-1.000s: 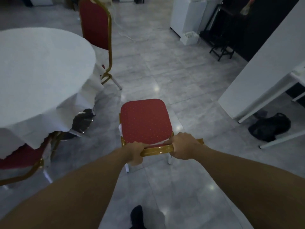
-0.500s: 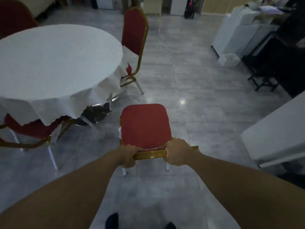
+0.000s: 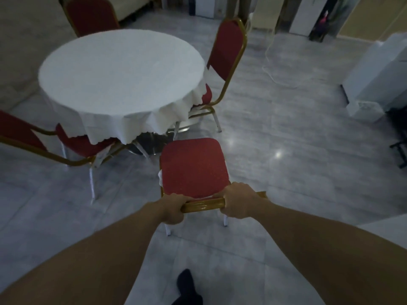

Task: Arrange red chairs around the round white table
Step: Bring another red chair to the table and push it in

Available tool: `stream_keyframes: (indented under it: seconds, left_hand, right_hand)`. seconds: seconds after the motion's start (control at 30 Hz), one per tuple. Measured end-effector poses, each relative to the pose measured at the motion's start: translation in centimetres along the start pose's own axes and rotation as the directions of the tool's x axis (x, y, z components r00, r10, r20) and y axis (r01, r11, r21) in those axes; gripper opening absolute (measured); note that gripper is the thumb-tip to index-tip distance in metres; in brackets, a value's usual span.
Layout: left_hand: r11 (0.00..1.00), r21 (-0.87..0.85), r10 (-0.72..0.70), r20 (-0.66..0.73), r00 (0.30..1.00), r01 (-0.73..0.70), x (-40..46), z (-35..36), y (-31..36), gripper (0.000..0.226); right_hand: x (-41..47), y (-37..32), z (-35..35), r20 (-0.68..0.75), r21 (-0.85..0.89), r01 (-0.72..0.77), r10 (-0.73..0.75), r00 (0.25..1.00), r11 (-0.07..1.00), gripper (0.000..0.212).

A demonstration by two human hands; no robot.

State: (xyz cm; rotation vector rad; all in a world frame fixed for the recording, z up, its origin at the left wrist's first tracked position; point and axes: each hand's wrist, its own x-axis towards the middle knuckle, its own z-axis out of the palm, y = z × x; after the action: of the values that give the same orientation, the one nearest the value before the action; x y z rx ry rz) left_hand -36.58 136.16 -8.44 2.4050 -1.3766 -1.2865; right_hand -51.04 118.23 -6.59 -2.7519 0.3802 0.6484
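Observation:
A red chair [image 3: 193, 166] with a gold frame stands in front of me, its seat pointing toward the round white table [image 3: 121, 69]. My left hand [image 3: 172, 208] and my right hand [image 3: 240, 202] both grip the gold top bar of its backrest. The seat's front edge lies just short of the tablecloth's hanging hem. Three other red chairs are at the table: one at the right [image 3: 229, 56], one at the lower left [image 3: 72, 144], one behind [image 3: 92, 16].
White cabinets [image 3: 378, 69] and a small white box [image 3: 365, 111] stand at the right. A dark stand [image 3: 400, 148] sits at the right edge. A white cable [image 3: 271, 69] lies on the grey tiled floor. My dark foot [image 3: 187, 287] shows at the bottom.
The view has swung left, so the table now sits further right and ahead. The held chair has come closer to the table. Both hands keep their grip.

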Motion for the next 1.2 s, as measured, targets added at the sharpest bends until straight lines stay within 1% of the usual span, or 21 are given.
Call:
stream_keyframes:
  seconds: [0.13, 0.23, 0.33, 0.43, 0.53, 0.73, 0.83, 0.93, 1.07, 1.2]
  left_hand:
    - [0.998, -0.04, -0.053, -0.023, 0.998, 0.052, 0.6, -0.2, 0.4, 0.058]
    - [0.995, -0.052, -0.082, -0.041, 0.996, 0.079, 0.9, -0.4, 1.1, 0.059]
    - [0.991, -0.067, -0.118, -0.057, 0.991, 0.114, 1.3, -0.3, 2.1, 0.057]
    - [0.984, -0.112, -0.149, -0.087, 0.985, 0.139, 1.7, 0.1, 3.3, 0.06]
    - [0.973, -0.166, -0.183, -0.123, 0.975, 0.161, 2.2, 0.9, 5.3, 0.069]
    - [0.944, -0.247, -0.264, -0.162, 0.951, 0.22, 3.7, 2.9, 8.4, 0.077]
    - [0.931, -0.265, -0.303, -0.168, 0.938, 0.253, 3.9, 3.4, 9.1, 0.076]
    - [0.925, -0.278, -0.308, -0.155, 0.939, 0.258, 4.0, 3.4, 9.2, 0.074]
    - [0.929, -0.276, -0.291, -0.14, 0.946, 0.245, 4.5, 2.8, 8.9, 0.076]
    - [0.931, -0.288, -0.278, -0.163, 0.947, 0.223, 6.1, 1.0, 8.0, 0.076]
  right_hand:
    - [1.3, 1.2, -1.0, -0.004, -0.037, 0.069, -0.069, 0.998, 0.997, 0.028]
    - [1.9, 2.0, -1.6, 0.005, -0.043, 0.116, -0.116, 0.993, 0.992, 0.029]
    - [2.4, 3.0, -2.2, 0.034, -0.091, 0.154, -0.151, 0.988, 0.984, 0.027]
    - [2.8, 4.6, -2.9, 0.053, -0.143, 0.217, -0.211, 0.976, 0.966, 0.031]
    - [2.9, 6.5, -3.6, 0.076, -0.178, 0.296, -0.287, 0.955, 0.938, 0.033]
    - [2.8, 10.0, -3.8, 0.096, -0.214, 0.396, -0.385, 0.918, 0.893, 0.029]
    - [2.8, 10.8, -3.8, 0.095, -0.205, 0.437, -0.427, 0.899, 0.876, 0.012]
    - [3.0, 11.2, -3.8, 0.107, -0.208, 0.462, -0.45, 0.887, 0.862, 0.015]
    - [4.1, 11.5, -4.0, 0.116, -0.217, 0.49, -0.477, 0.871, 0.844, 0.012]
    - [6.3, 11.7, -5.3, 0.104, -0.214, 0.479, -0.468, 0.878, 0.851, 0.011]
